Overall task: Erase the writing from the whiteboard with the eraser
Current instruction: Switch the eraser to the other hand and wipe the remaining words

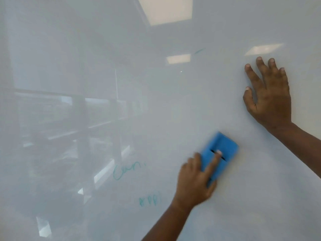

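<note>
A glossy whiteboard (173, 105) fills the whole view. My left hand (192, 183) presses a blue eraser (220, 150) against the board at lower centre, with one finger laid along its top; hand and eraser are blurred. Teal writing (128, 169) sits just left of that hand, and a smaller teal scribble (150, 200) lies below it. A faint teal stroke (199, 50) shows higher up. My right hand (271, 96) rests flat on the board at upper right, fingers spread and holding nothing.
The board mirrors ceiling light panels (166, 9) and window frames (78, 119) on its left half. No edge or tray of the board is in view.
</note>
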A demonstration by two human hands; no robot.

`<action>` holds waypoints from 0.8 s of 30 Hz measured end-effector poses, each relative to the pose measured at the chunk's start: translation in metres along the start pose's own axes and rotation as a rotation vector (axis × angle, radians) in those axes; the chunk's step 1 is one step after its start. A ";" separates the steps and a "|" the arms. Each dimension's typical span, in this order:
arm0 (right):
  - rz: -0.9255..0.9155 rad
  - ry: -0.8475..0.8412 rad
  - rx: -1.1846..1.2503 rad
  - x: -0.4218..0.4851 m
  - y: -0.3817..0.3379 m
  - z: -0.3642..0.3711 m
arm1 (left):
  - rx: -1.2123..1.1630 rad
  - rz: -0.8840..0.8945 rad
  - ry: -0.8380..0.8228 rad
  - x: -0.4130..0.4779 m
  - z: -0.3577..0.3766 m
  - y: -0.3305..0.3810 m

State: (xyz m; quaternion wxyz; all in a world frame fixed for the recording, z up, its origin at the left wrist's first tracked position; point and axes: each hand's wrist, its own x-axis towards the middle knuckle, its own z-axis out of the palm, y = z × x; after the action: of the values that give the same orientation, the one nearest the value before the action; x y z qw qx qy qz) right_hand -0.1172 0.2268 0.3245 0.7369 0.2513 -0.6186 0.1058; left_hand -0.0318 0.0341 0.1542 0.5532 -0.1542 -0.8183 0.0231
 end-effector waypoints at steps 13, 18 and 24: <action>0.007 -0.003 0.013 -0.001 0.001 0.000 | 0.181 -0.008 0.227 0.040 -0.043 -0.089; 0.007 -0.002 0.017 -0.001 0.001 0.000 | 0.117 -0.541 0.329 0.003 -0.056 -0.135; 0.005 0.000 0.010 -0.001 0.001 0.000 | -0.093 -1.302 0.456 -0.079 -0.029 -0.122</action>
State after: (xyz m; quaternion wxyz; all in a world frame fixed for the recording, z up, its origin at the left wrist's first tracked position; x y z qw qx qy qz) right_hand -0.1177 0.2279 0.3238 0.7354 0.2534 -0.6186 0.1110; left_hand -0.0061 -0.1073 0.1198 0.6055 0.3438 -0.6077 -0.3820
